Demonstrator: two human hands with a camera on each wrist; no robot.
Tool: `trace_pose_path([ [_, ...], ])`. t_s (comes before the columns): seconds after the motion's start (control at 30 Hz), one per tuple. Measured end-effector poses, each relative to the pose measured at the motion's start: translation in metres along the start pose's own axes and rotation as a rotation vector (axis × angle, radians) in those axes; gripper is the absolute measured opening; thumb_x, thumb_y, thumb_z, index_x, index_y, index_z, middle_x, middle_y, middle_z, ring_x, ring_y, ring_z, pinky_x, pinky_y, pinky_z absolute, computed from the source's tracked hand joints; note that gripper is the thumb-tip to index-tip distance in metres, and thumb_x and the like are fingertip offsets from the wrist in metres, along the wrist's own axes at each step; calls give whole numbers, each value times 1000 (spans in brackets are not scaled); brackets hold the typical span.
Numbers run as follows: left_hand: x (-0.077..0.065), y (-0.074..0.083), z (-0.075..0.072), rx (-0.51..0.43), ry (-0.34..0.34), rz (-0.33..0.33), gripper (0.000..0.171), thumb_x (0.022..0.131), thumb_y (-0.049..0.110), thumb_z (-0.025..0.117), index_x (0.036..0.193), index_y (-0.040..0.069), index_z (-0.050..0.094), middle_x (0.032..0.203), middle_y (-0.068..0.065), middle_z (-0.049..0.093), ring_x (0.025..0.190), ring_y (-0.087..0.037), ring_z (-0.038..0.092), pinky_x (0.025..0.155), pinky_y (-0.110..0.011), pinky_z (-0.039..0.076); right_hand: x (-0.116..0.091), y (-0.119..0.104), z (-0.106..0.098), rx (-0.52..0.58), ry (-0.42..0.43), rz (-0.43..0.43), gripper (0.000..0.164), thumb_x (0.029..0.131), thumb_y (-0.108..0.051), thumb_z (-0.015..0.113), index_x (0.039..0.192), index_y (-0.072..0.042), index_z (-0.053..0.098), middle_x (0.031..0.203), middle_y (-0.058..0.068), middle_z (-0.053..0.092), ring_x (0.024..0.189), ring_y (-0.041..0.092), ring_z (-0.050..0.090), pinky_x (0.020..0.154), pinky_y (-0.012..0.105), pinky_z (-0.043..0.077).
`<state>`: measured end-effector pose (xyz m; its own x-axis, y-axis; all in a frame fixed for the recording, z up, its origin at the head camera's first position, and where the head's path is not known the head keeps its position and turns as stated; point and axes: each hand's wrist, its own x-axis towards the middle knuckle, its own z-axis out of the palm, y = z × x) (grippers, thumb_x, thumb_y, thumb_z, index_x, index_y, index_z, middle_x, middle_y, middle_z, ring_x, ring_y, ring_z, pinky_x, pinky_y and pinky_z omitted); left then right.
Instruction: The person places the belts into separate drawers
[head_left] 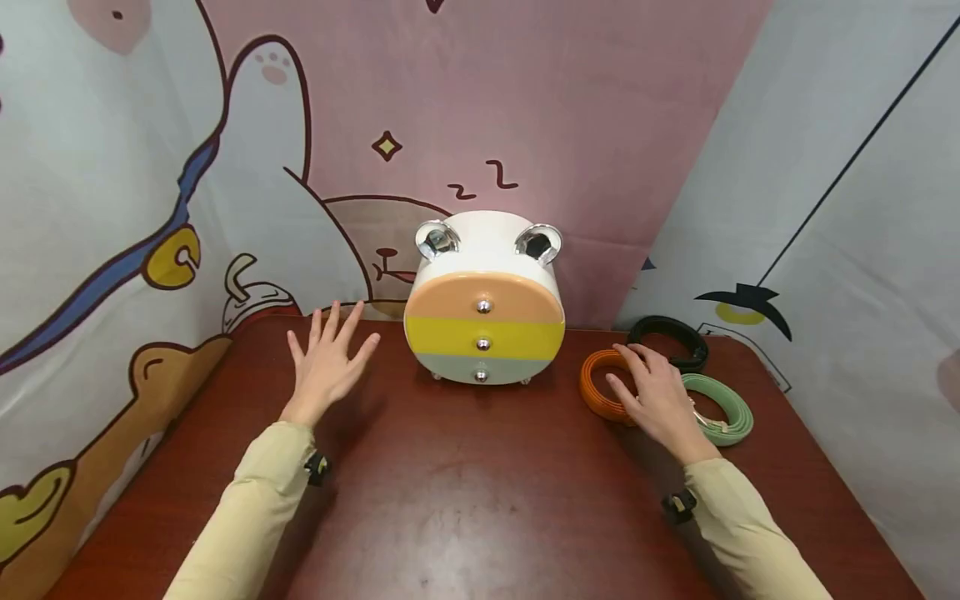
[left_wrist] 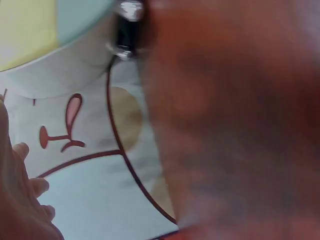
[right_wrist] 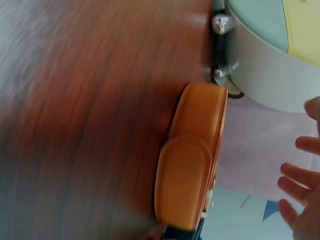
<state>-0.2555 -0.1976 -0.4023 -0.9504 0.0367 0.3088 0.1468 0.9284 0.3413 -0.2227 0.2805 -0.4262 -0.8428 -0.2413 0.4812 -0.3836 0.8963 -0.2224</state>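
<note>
A small frog-like drawer cabinet [head_left: 484, 333] stands on the table, its front banded in orange, yellow and grey-green, each band with a silver knob. To its left my left hand [head_left: 324, 367] hovers with fingers spread, holding nothing. Over at the right, my right hand [head_left: 660, 398] is held above the coiled belts, fingers extended and nothing in them. An orange belt [head_left: 592, 385] is coiled under its fingertips. Beside it lie a coiled black belt [head_left: 693, 343] and a coiled light green belt [head_left: 738, 410] with a metal buckle, partly behind the hand. The right wrist view shows the orange belt [right_wrist: 187, 160] close up.
The dark red-brown wooden table [head_left: 450, 508] ends at a cartoon-printed cloth backdrop [head_left: 600, 100] behind and at both sides. The cabinet stands near the table's back edge, with two round silver-rimmed eyes on top.
</note>
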Motion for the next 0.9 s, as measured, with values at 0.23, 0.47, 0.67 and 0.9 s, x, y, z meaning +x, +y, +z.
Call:
trace_pose_path([
  [0.23, 25, 25, -13, -117, -20, -8, 65, 86, 65, 24, 142, 37, 8, 148, -11, 9, 132, -31, -6, 93, -60, -14, 10, -22, 12, 36, 116, -76, 38, 85, -27, 60, 118, -8, 54, 111, 13, 51, 100, 31, 46, 85, 48, 32],
  [0.47, 43, 45, -24, -182, -4, 37, 67, 85, 65, 29, 142, 38, 6, 148, -7, 8, 133, -29, -4, 94, -59, -13, 19, -45, 21, 115, 195, -145, 31, 84, -24, 61, 112, -9, 58, 104, 7, 57, 93, 25, 52, 81, 45, 38],
  [0.67, 55, 60, -33, -201, 5, 57, 72, 83, 67, 34, 142, 37, 8, 148, -7, 10, 133, -27, 0, 96, -58, -11, 23, -67, 22, 171, 237, -174, 27, 84, -22, 60, 108, -9, 60, 97, 2, 58, 82, 22, 54, 73, 39, 44],
  [0.9, 71, 74, -41, -262, 29, 116, 72, 83, 63, 40, 142, 40, 5, 148, -5, 12, 133, -24, 4, 98, -56, -8, 30, -82, 24, 205, 279, -215, 26, 83, -17, 61, 107, -7, 60, 98, 2, 59, 80, 18, 56, 70, 35, 45],
])
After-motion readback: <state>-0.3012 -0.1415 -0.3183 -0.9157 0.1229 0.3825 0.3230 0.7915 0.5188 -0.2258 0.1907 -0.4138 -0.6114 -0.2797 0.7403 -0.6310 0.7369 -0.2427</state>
